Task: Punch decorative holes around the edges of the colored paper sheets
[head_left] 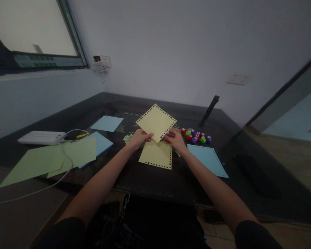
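My left hand [139, 137] pinches the lower left corner of a yellow paper sheet [156, 122] with punched holes along its edges, held tilted above the dark table [150, 180]. My right hand [174, 139] is at the sheet's lower right edge, closed around a small purple punch [167, 134] that is mostly hidden. Under the hands lies a second yellow punched sheet [156, 155], flat on the table. A cluster of several small red, green and purple punches [196, 136] sits just right of my right hand.
A blue punched sheet [207, 159] lies at the right. Blue sheets [107, 123] and green sheets [52, 159] lie at the left, beside a white power strip [40, 137] with cables. A black stand [208, 111] leans at the back. Paper scraps [128, 138] lie near my left hand.
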`<state>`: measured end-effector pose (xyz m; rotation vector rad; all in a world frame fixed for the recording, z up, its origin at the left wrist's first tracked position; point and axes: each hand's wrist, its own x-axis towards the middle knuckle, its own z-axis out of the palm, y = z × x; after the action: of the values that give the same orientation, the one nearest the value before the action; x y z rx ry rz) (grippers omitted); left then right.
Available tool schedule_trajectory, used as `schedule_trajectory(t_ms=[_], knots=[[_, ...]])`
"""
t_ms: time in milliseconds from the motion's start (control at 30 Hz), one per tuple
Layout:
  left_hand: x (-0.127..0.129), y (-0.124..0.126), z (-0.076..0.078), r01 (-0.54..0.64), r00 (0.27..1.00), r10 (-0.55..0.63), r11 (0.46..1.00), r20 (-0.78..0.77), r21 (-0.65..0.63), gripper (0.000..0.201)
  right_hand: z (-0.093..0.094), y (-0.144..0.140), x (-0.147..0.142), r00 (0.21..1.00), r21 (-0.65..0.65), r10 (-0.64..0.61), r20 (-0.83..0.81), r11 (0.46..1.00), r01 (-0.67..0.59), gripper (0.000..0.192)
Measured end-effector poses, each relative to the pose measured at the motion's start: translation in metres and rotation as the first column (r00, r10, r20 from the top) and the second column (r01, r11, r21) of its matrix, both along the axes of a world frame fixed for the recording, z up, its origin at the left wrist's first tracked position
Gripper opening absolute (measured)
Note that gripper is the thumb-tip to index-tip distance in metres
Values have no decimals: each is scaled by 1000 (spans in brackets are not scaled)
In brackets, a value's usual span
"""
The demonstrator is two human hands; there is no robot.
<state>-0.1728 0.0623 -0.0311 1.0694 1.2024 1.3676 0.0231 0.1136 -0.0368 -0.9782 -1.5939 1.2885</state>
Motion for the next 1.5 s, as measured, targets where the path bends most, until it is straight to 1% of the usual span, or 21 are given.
schedule_trajectory(t_ms=[133,233,300,400,500,567,667,833,1167,1300,1500], knots=[[19,-3,8,15,998,-14,1000,-68,16,12,8,-31,34,975,-156,-64,-213,987,31,41],[40,-4,19,59,992,-53,997,-115,49,12,16,-52,56,945,-221,-88,-315,975,17,43],[56,-3,23,82,990,-72,993,-121,80,13,18,-60,66,925,-257,-97,-366,967,0,44],[77,-2,22,46,993,-34,993,-112,105,14,15,-64,74,907,-290,-126,-402,957,4,39],[88,-2,12,-33,988,53,990,-142,136,14,9,-63,78,914,-293,-156,-375,955,43,34],[90,-3,6,-62,982,89,985,-168,160,16,7,-63,79,920,-297,-168,-355,953,59,37],[88,-5,3,-58,979,90,984,-185,169,16,6,-65,78,921,-317,-167,-353,947,50,40],[87,-9,7,-45,969,77,989,-236,140,14,5,-65,74,925,-296,-161,-345,954,56,34],[89,-9,8,-37,965,74,988,-251,151,16,7,-67,75,925,-298,-165,-343,953,59,35],[90,-11,8,-28,964,66,989,-258,148,14,8,-68,74,927,-297,-171,-333,952,68,35],[93,-12,8,10,954,36,988,-296,152,16,5,-69,74,931,-317,-175,-319,946,69,35]])
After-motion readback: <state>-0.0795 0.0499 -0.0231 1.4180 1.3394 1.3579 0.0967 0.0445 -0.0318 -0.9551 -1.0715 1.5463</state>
